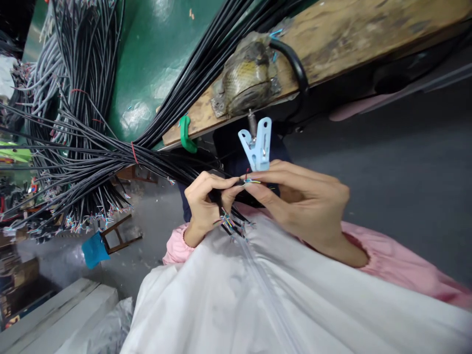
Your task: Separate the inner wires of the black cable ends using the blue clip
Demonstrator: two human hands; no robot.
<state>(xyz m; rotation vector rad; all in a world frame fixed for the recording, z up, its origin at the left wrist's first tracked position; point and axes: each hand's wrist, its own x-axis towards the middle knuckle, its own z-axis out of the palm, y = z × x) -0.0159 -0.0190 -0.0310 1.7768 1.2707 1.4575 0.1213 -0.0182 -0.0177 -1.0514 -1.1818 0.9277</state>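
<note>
My left hand (204,201) is closed around several black cables, pinching the end of one between thumb and forefinger. From that cable end stick out thin coloured wires (251,181), red, blue and yellow among them. My right hand (302,201) pinches these wires with thumb and fingertips. Below my left hand, other stripped cable ends (229,222) fan out over the white apron. A light blue clothes peg (258,146) sits just above my right fingertips, on the metal shaft of a plastic-wrapped motor (247,81).
A red band ties a big bundle of black cables (121,155) across the green table (147,44). More black and grey cables lie at the left. A green clip (187,133) grips the wooden board's edge (342,44). A blue-topped stool (95,250) stands on the floor.
</note>
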